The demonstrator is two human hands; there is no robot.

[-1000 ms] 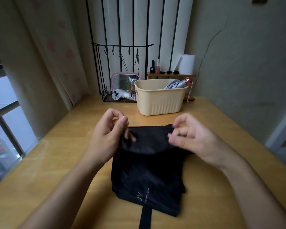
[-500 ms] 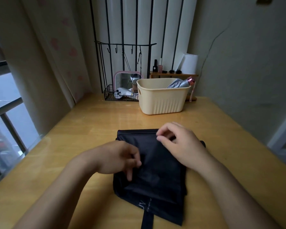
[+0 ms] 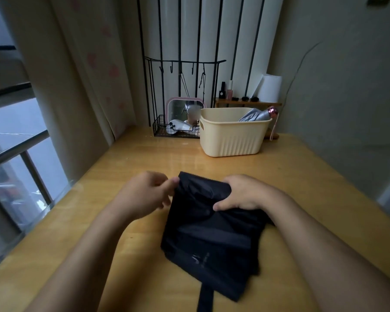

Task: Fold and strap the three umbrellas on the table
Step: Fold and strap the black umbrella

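Observation:
A black umbrella [image 3: 209, 237] lies flattened on the wooden table [image 3: 126, 167] in front of me, its canopy in folds and its strap [image 3: 205, 298] pointing toward me. My right hand [image 3: 243, 194] grips the far right part of the canopy, thumb underneath and fingers over the top. At the far left corner my left hand [image 3: 146, 194] pinches the fabric edge between thumb and fingertips; it is motion-blurred. A silver folded umbrella [image 3: 256, 115] with a pink handle leans inside the cream basket [image 3: 230, 140] at the back.
Behind the basket stand a black wire rack with hooks [image 3: 180, 131], a pink-framed mirror [image 3: 184, 110] and a small shelf with bottles and a paper roll [image 3: 269, 87]. A curtain and window run along the left; a wall lies on the right.
Both hands moved from the canopy's middle to its far end. The right hand now grips a bunched fold, and the left hand went to the far left corner.

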